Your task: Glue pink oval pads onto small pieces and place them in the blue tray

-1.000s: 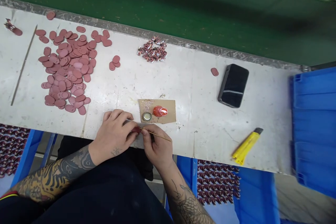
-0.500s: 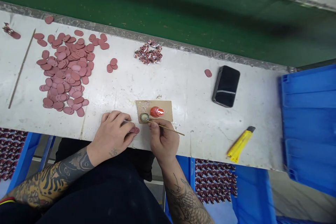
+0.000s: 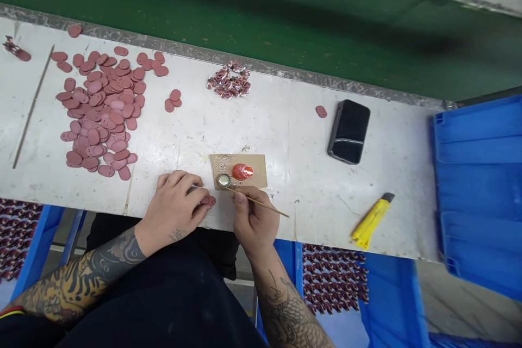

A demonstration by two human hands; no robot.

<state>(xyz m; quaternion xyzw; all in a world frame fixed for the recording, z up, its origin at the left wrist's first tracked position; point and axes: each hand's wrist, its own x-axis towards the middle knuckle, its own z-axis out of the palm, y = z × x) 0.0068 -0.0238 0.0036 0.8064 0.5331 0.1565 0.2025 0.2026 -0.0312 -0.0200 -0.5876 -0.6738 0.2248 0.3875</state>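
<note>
My left hand (image 3: 173, 207) rests at the table's near edge, its fingers pinched on a small pink oval piece (image 3: 208, 200). My right hand (image 3: 253, 218) is closed on a thin wooden stick (image 3: 261, 204), whose tip points at a metal bottle cap (image 3: 223, 180). The cap sits on a brown cardboard square (image 3: 258, 165) beside a red blob (image 3: 242, 172). A wide heap of pink oval pieces (image 3: 101, 109) lies at the left of the white table (image 3: 285, 136).
A small pile of tiny parts (image 3: 229, 81) lies near the far edge. A black phone (image 3: 348, 131) and a lone pink piece (image 3: 321, 111) lie to the right, a yellow utility knife (image 3: 370, 222) nearer me. Blue bins (image 3: 477, 185) stand at the right, with more below the table.
My right hand lifted the stick from the pink piece to the bottle cap on the cardboard. My left hand stayed put on the pink piece.
</note>
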